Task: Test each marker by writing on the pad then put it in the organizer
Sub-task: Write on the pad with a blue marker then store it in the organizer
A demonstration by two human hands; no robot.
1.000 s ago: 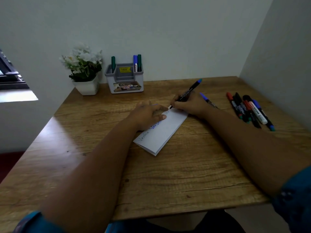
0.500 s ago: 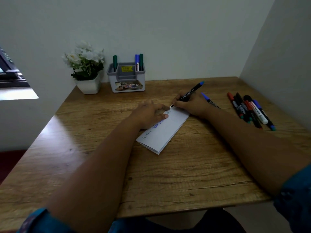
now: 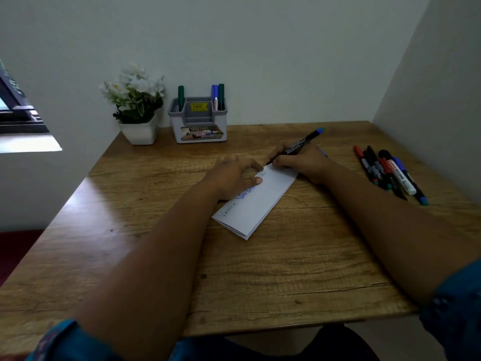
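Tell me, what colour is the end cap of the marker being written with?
Blue, on a black marker held by the right hand; head view.

bare table [image 3: 145, 194] lies between pad [image 3: 263, 201] and organizer [image 3: 199, 131]; loose markers [image 3: 390, 173] crowd the right.

A person's right hand [image 3: 299, 158] grips a black marker [image 3: 296, 145] with a blue end cap, its tip touching the far end of a white folded pad [image 3: 263, 201] on a wooden desk [image 3: 286, 277]. The left hand [image 3: 234, 178] presses flat on the pad, partly covering blue handwriting. Beyond the pad, a grey organizer [image 3: 199, 121] holds three markers beside a white potted flower [image 3: 136, 105]; right of the pad lies a cluster of loose markers [image 3: 387, 173].
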